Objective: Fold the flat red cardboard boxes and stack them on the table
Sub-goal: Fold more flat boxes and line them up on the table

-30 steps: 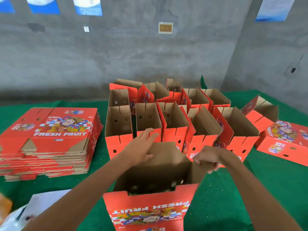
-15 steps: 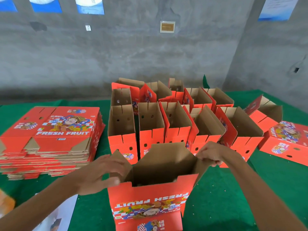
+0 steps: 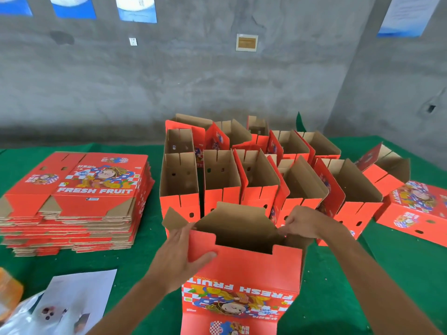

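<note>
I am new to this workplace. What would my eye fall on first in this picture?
First, the half-folded red cardboard box at front centre, held by both hands: the left hand grips its left wall, the right hand pinches its right flap. Behind it stands a cluster of opened red boxes, and at left a tall stack of flat red cardboard boxes on the green table.

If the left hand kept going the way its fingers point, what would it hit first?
Probably the brown corner flap of the red cardboard box that the left hand already grips; beyond that, likely the folded boxes, though depth is unclear.
</note>
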Demonstrator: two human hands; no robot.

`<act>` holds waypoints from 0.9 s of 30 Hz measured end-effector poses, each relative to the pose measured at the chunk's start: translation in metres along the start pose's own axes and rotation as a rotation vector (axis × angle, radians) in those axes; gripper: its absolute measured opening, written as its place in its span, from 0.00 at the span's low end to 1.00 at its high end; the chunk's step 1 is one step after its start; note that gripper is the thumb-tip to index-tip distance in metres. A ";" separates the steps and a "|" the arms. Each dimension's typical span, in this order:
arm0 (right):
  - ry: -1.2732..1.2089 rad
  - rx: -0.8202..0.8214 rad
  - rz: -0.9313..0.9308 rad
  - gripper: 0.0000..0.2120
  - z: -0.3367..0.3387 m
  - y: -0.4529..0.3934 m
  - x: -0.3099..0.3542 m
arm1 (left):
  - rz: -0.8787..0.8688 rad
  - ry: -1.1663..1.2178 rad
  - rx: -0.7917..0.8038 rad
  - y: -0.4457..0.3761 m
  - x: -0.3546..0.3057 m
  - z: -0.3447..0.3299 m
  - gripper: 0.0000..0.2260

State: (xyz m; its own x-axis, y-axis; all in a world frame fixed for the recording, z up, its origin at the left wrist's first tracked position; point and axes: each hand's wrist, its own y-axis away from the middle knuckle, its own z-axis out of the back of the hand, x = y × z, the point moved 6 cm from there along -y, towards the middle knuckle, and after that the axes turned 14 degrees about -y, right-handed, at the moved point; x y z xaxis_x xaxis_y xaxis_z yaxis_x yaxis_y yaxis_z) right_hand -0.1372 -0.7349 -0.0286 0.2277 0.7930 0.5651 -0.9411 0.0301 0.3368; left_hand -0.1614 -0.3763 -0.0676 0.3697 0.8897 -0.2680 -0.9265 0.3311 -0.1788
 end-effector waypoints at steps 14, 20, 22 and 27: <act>-0.971 -0.417 0.213 0.15 -0.083 0.065 -0.025 | -0.282 -0.110 -0.434 0.014 -0.045 -0.029 0.26; -0.434 -0.447 0.284 0.42 -0.106 0.060 -0.005 | -0.395 0.063 -0.425 0.025 -0.043 -0.036 0.33; -0.412 -0.407 0.309 0.46 -0.104 0.056 -0.011 | -0.370 0.117 -0.348 0.027 -0.047 -0.039 0.31; -0.350 -0.472 0.344 0.33 -0.098 0.059 -0.017 | 0.047 0.619 -0.385 0.031 -0.043 -0.035 0.17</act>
State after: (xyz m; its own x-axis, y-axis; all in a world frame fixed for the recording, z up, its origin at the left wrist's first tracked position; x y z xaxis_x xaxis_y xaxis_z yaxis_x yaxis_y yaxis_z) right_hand -0.2210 -0.6867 -0.0921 -0.1111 0.5640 0.8182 -0.9646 0.1371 -0.2254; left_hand -0.2034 -0.4151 -0.0948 0.4074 0.5222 -0.7492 -0.8942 0.0614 -0.4435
